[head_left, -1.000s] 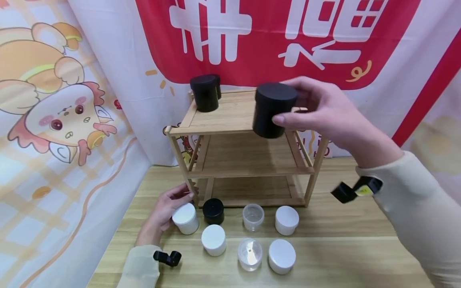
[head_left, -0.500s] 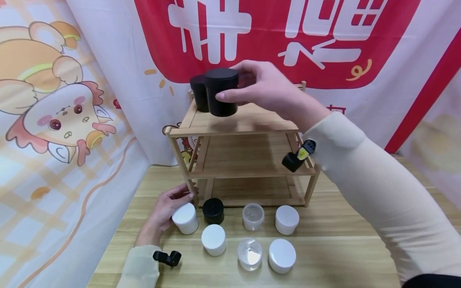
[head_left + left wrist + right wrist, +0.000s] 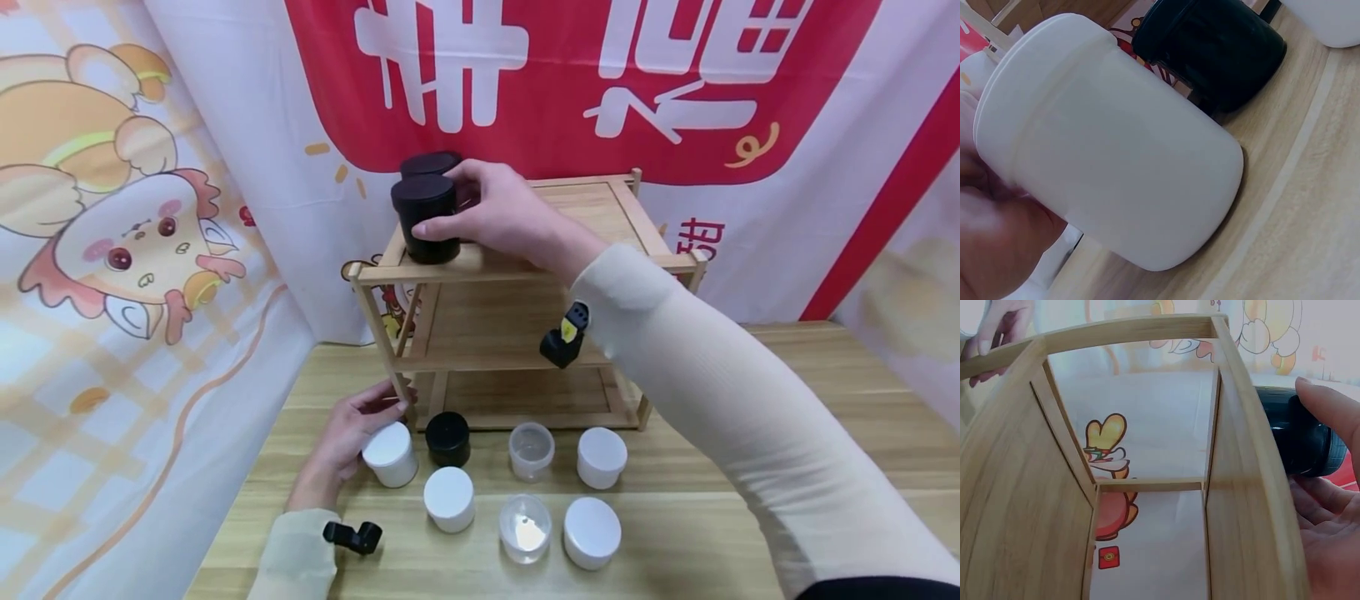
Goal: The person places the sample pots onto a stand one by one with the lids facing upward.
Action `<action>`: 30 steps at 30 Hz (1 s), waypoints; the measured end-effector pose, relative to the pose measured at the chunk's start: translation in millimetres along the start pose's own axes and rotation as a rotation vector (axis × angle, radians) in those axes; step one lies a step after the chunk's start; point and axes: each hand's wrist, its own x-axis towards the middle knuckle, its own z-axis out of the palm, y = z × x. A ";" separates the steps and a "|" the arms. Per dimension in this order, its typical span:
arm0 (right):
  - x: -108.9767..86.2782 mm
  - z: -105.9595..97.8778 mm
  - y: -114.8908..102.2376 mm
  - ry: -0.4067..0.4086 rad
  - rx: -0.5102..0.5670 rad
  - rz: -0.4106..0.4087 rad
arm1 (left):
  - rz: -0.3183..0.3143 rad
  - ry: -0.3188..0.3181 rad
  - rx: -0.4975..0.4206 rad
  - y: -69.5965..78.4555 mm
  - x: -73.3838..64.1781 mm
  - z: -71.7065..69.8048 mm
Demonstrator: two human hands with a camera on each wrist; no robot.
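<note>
My right hand holds a black lidded jar at the front left corner of the wooden shelf's top board. Directly behind it stands another black jar, partly hidden. In the right wrist view, thumb and fingers lie on either side of the held black jar. Down at the table, my left hand grips the shelf's front left leg; the right wrist view also has the left hand on that leg. A white lidded jar stands right beside the left hand.
Before the shelf stand a black jar, white jars and clear cups on the wooden table. A printed cloth hangs behind and to the left.
The right hand has carried the black jar leftward, then lowered it to the top board's front left, before the other black jar. The left hand has stayed at the leg.
</note>
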 end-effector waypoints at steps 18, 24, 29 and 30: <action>-1.0 7.4 11.2 0.031 0.093 0.040 | -0.018 0.028 -0.042 1.1 0.2 1.4; -2.8 8.6 12.9 0.027 0.086 0.039 | -0.021 0.035 -0.041 2.3 -0.3 1.3; -3.3 9.9 14.7 0.024 0.084 0.037 | -0.021 0.029 -0.039 2.6 -1.3 0.9; -3.5 10.0 15.0 0.024 0.082 0.035 | -0.022 0.026 -0.040 2.4 -1.4 0.9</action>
